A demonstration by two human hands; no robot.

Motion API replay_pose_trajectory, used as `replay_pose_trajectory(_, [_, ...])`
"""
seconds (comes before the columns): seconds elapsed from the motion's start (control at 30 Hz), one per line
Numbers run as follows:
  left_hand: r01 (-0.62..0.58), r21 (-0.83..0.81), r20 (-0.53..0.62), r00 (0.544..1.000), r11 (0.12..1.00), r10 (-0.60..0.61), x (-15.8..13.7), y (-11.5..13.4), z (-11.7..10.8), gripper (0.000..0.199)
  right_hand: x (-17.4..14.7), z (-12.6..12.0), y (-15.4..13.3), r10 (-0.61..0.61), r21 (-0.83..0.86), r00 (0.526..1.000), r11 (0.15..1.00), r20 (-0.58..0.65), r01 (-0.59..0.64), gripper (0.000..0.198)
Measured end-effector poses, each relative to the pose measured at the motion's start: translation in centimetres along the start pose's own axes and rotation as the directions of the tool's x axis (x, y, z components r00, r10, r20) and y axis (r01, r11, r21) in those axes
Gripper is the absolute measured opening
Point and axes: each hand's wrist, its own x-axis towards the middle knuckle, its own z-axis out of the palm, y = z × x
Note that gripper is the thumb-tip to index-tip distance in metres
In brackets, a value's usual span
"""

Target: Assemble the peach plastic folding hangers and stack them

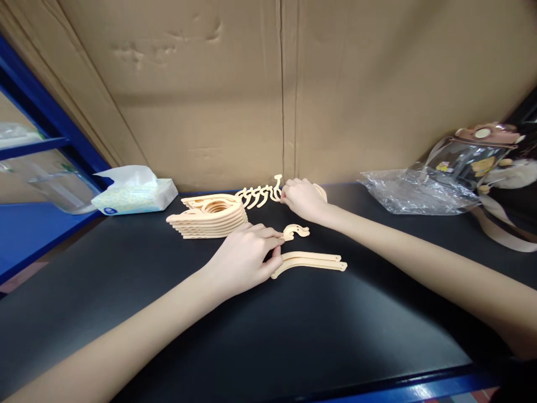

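Observation:
My left hand (pixel 251 254) is closed in a pinch at the end of a cream plastic hook (pixel 297 230) low over the table. Just below its thumb lie two slim curved plastic arms (pixel 312 261), side by side. Farther back, my right hand (pixel 306 198) has its fingertips pinched at the right end of a row of cream hooks (pixel 254 196); one hook (pixel 277 182) stands up against those fingers. Part of another curved cream piece (pixel 321 192) shows behind the right hand. To the left sits a neat stack of cream curved hanger parts (pixel 210 218), partly covered by my left hand.
A tissue pack (pixel 136 193) stands at the back left beside a blue metal frame (pixel 37 112). Crinkled clear plastic bags (pixel 415 193) and a clear bottle with a brown lid (pixel 474 159) and strap occupy the right. Cardboard (pixel 201 89) walls off the black table's (pixel 268 347) back.

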Motion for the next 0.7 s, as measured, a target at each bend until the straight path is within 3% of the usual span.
replay_pose_trajectory(0.27, [-0.004,0.011,-0.046,0.999,1.0,0.005,0.1,-0.8,0.6,0.031,-3.9,-3.3,2.7,-0.019,0.142,1.0,0.99,0.004,0.019,0.017])
replay_pose_trajectory(0.43, [-0.02,0.029,-0.071,0.997,0.999,0.022,0.2,-0.6,0.6,0.029,-8.5,-4.6,3.3,-0.054,0.381,0.991,0.925,0.125,0.002,0.016])
replay_pose_trajectory(0.57, [-0.02,0.047,-0.056,0.998,0.999,0.023,0.2,-0.6,0.5,0.028,-10.8,-4.8,3.2,-0.073,0.438,0.967,0.898,0.246,-0.043,0.019])
replay_pose_trajectory(0.7, [-0.023,0.054,-0.056,0.998,0.998,0.026,0.3,-0.6,0.5,0.029,-11.5,-4.9,3.2,-0.089,0.464,0.957,0.884,0.276,-0.052,0.021])
